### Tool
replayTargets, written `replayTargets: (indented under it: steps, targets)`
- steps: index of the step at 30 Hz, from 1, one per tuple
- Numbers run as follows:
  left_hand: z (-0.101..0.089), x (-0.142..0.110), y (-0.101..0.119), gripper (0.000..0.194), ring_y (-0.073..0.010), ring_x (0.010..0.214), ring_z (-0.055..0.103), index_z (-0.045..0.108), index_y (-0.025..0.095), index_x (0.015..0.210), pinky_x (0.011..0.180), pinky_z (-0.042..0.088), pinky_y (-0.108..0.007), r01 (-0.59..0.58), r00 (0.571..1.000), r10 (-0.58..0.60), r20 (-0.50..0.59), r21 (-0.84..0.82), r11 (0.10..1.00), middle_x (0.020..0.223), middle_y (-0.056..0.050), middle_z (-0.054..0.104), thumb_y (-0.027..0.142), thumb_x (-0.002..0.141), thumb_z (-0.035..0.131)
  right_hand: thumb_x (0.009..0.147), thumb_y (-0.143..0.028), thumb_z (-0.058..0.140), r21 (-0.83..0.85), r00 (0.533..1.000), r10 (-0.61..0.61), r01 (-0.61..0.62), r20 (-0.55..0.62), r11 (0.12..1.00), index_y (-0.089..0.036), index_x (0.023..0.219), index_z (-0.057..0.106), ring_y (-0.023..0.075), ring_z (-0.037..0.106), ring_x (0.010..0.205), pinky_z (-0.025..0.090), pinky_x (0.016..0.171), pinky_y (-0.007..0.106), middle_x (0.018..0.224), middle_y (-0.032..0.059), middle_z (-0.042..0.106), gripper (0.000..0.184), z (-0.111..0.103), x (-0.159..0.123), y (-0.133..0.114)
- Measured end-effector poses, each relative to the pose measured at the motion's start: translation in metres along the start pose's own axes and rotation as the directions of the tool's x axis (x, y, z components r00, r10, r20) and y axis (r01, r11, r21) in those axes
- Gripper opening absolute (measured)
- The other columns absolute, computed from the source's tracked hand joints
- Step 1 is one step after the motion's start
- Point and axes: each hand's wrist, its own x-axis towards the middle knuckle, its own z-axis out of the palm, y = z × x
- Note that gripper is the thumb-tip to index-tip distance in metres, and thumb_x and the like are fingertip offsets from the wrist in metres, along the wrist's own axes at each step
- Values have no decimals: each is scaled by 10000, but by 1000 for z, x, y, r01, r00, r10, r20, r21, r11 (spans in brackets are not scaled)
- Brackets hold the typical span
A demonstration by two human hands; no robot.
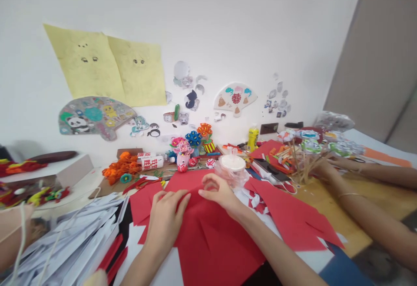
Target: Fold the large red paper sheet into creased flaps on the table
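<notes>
A large sheet of red paper lies in front of me, with creases and a raised fold in its middle. My left hand is at its left upper part, thumb and fingers closed on the paper. Opposite it, my right hand has its fingers curled, pinching the same sheet near its upper edge. More red paper lies to the right, and another red piece is left of my left hand. White sheets show underneath.
Folded white paper strips pile up at the left. Behind my hands stand a lidded clear plastic cup, pipe-cleaner flowers and a yellow bottle. A phone lies right of these. Another person's arms reach in from the right.
</notes>
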Motion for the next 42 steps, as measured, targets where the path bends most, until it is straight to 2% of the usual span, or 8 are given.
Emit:
replayTargets:
  steps: [3, 8, 11, 16, 20, 24, 31, 42]
  targets:
    - [1, 1, 1, 337, -182, 704, 598, 629, 211, 880, 801, 380, -361, 24, 998, -20, 52, -75, 997, 859, -39, 709, 355, 900, 326, 624, -413, 740, -31, 997, -26, 29, 70, 999, -200, 992, 597, 164, 567, 860, 431, 786, 287, 969, 41, 612, 449, 2, -1, -3]
    - [0, 0, 8, 324, -199, 702, 600, 590, 215, 858, 716, 408, -322, 92, 987, -67, 144, -176, 980, 764, -35, 688, 393, 889, 321, 662, -470, 687, -6, 988, -5, 6, 157, 1000, -150, 757, 650, 162, 565, 726, 425, 691, 278, 747, 24, 633, 335, 5, -4, -4]
    - [1, 0, 9, 269, -180, 672, 605, 551, 221, 787, 662, 411, -282, 101, 988, -68, 137, -246, 964, 706, -14, 661, 373, 876, 348, 649, -446, 705, -12, 986, -3, 5, 167, 1000, -144, 715, 654, 142, 537, 665, 401, 630, 253, 707, 11, 619, 314, 6, -4, -3]
    - [2, 2, 15, 205, -154, 595, 584, 522, 217, 708, 580, 422, -247, 198, 979, -163, 122, -388, 900, 650, 1, 629, 366, 809, 425, 683, -468, 664, -120, 975, -33, 61, 222, 991, -138, 688, 673, 108, 443, 555, 323, 517, 223, 577, -21, 543, 330, 7, -3, -3]
    - [2, 4, 19, 243, -161, 608, 584, 548, 203, 664, 587, 449, -249, 251, 968, -209, 139, -513, 821, 640, -12, 631, 412, 760, 469, 669, -496, 665, -129, 973, -74, 104, 218, 986, -144, 695, 694, 112, 448, 552, 334, 531, 231, 599, -8, 579, 354, 6, -2, -1]
    - [2, 5, 19, 228, -160, 597, 576, 579, 191, 672, 589, 453, -250, 267, 963, -237, 127, -550, 791, 617, -7, 623, 405, 723, 520, 667, -468, 677, -118, 973, -73, 100, 217, 988, -150, 697, 706, 116, 457, 533, 351, 529, 237, 577, -1, 587, 321, 4, 0, -2]
    - [4, 5, 11, 210, -163, 608, 574, 585, 187, 658, 601, 455, -254, 266, 964, -224, 144, -554, 789, 619, -8, 621, 386, 704, 536, 671, -385, 695, -89, 983, -103, 118, 155, 989, -154, 692, 717, 148, 543, 594, 403, 572, 251, 649, 34, 658, 233, 4, 0, -2]
    - [0, 6, 6, 214, -169, 629, 582, 599, 174, 655, 622, 466, -265, 264, 964, -230, 133, -583, 769, 650, -27, 633, 375, 690, 535, 629, -439, 711, -71, 992, -108, 104, -65, 992, -152, 658, 700, 169, 576, 638, 437, 626, 278, 663, 51, 670, 288, 0, 5, -2]
